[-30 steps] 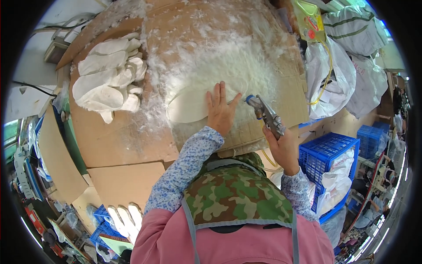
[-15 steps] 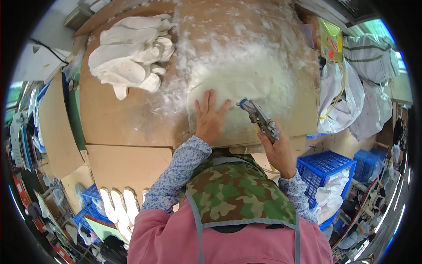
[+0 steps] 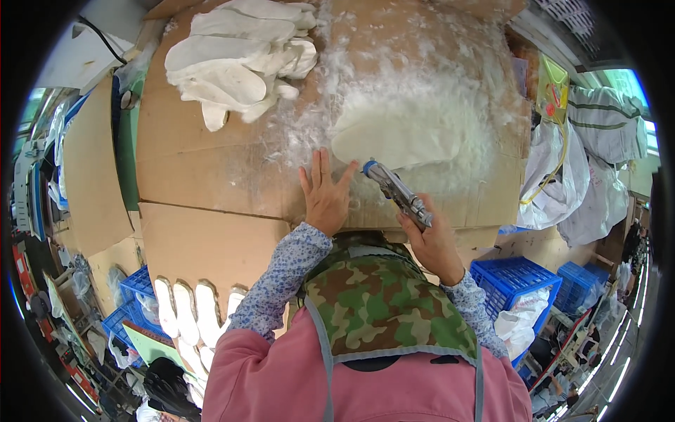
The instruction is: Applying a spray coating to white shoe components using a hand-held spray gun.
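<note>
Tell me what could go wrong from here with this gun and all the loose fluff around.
The gun in the right hand has its nozzle close to the left hand, so a spray might catch its fingers.
Loose fluff surrounds the white insole, so stray fibres could stick to it or scatter if the gun fires.
The pile lies beside strewn fluff and might pick some up.

Gun-shaped tool (image 3: 398, 192): grip hidden from me inside the right hand (image 3: 436, 244). Eleven o'clock: white sole-shaped pieces (image 3: 228, 53), lower ones covered by upper. Six o'clock: pink garment (image 3: 380, 394), cut off below. Four o'clock: distant clutter (image 3: 573, 337), too small to identify.
</note>
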The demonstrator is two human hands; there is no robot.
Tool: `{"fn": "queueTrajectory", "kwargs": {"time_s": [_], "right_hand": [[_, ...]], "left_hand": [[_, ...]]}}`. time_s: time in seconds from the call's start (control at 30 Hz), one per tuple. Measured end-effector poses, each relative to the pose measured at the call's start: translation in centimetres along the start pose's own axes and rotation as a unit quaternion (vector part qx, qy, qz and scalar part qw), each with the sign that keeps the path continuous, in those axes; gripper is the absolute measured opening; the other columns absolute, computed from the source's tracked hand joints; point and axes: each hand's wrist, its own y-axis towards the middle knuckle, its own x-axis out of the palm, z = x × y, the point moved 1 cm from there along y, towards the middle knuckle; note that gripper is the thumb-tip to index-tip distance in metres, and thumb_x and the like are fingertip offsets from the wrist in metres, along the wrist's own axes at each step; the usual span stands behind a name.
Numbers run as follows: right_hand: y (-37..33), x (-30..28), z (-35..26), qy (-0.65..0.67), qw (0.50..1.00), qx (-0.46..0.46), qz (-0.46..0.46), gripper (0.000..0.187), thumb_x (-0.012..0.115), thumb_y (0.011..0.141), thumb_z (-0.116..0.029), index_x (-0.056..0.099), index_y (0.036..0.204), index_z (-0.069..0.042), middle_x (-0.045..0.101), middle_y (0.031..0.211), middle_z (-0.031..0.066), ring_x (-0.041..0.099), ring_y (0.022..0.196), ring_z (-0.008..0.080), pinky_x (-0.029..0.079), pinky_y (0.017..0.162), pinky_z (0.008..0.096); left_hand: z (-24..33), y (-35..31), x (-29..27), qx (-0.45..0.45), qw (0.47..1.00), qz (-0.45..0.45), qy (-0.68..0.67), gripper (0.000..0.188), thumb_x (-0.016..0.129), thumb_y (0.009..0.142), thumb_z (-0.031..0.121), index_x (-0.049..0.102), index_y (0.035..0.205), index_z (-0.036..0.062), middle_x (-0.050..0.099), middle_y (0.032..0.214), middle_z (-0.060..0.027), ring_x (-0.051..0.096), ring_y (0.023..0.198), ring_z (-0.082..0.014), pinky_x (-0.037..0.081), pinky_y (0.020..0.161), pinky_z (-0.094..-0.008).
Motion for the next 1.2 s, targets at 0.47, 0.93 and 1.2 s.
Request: {"fn": "queueTrajectory", "kwargs": {"time_s": [0.47,0.93,1.2], "right_hand": [[-1.9,-2.1,1.4,-0.013,0.996,0.034,0.079,0.026,0.062,0.091,-0.011,0.053,0.114,-0.001,0.058,0.074,0.0122,0.052,0.063,0.0208,0.044,0.060,0.0325],[-2.3,-2.0,0.3,-0.014,0.998,0.038,0.050,0.025,0.063,0.088,-0.009,0.054,0.111,-0.004,0.059,0.075,0.0165,0.059,0.068,0.0311,0.046,0.062,0.0356],[-2.6,-1.6,0.8,-0.015,0.999,0.028,0.031,0.028,0.063,0.089,-0.009,0.053,0.114,-0.004,0.060,0.080,0.0169,0.059,0.070,0.0315,0.046,0.063,0.0363]], "left_hand": [[0.0,0.7,0.0,-0.003,0.999,0.029,-0.046,0.052,0.050,0.084,0.003,0.054,0.132,0.0231,0.027,0.147,-0.0285,0.021,0.140,-0.0444,0.010,0.111,-0.0638],[-2.7,6.3,0.6,-0.143,0.975,0.087,-0.143,0.031,0.058,0.080,0.005,0.058,0.111,0.0062,0.057,0.102,-0.0089,0.054,0.092,-0.0271,0.042,0.082,-0.0429],[-5.0,7.4,2.1,-0.160,0.965,0.049,-0.200,0.018,0.059,0.083,0.009,0.058,0.100,0.0123,0.060,0.098,-0.0056,0.056,0.100,-0.0281,0.037,0.083,-0.0477]]}}
